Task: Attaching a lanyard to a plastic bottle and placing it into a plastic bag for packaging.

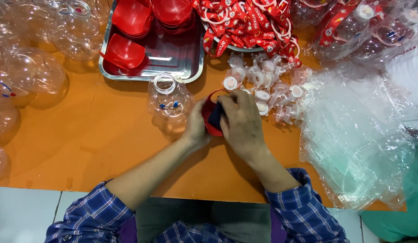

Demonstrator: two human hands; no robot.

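1. My left hand [196, 127] curls around the near side of a small red plastic bowl-shaped part [211, 118], fingers closed against its rim.
2. My right hand [242, 120] covers the same red part from above, fingers bent and pressed down on it; something dark blue [216, 114] shows between my hands, and I cannot tell what it is.
3. The red part sits over the orange tabletop [105, 148], held between both hands, just beside a clear round plastic bottle with an open neck [169, 100].
4. That clear bottle stands to the left of my left hand, touching it or nearly so, with small blue and red marks on its front.
5. Just beyond my right hand lies a heap of small clear plastic caps with white discs [267, 85].
6. Farther back, a shiny metal tray [182, 63] holds more red plastic bowl parts [128, 49], some stacked.
7. To the right of the tray is a pile of red printed straps with white rings [249, 22].
8. More clear round bottles [24, 72] crowd the left edge of the table.
9. A bundle of crinkled clear plastic bags [357, 135] lies at my right.
10. My sleeves [303, 211] are blue plaid.
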